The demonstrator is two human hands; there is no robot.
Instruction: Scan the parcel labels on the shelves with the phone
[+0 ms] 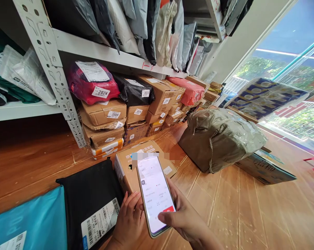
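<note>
My right hand (184,217) is wrapped round a smartphone (157,196), its thumb over the lower part of the lit screen. The screen shows a pale page with a red button; its text is too small to read. Just left of the phone is my left hand (129,213), fingers extended and lying close together at the near side of a cardboard box (124,166). Whether those fingers touch the box or the phone I cannot tell. The box sits on the floor behind the phone, partly covered by it. A black mailer bag (91,194) with a white label lies to the left.
A blue mailer bag (34,215) lies at lower left. White metal shelving (99,48) holds upright mailers, with labelled cardboard parcels (105,113) stacked underneath. On the wooden floor (216,208), a large bulging wrapped parcel (219,139) stands right, beside a flat box (266,166).
</note>
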